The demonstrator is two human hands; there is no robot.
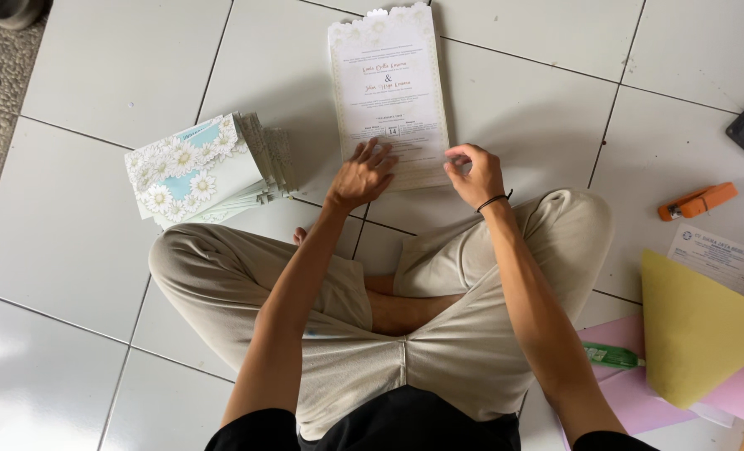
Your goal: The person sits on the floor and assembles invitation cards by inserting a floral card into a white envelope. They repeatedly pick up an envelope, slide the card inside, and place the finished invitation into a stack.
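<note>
White tiled floor (96,250), left hand (361,175) flat and right hand (472,174) pinching, both on printed card (388,83).

We see a bright, evenly daylit scene with soft, diffuse light. The strongest brightness sits at the lower left, where the white floor tiles (63,242) wash out into glare, so the light seems to come from that side. Shadows are faint and soft-edged: a pale one spreads to the right of the printed card (388,92), and a slim dark one lies under the stack of flowered cards (200,167). Focus holds sharp across the frame. We notice mild wide-angle bending of the tile lines toward the edges.
</note>
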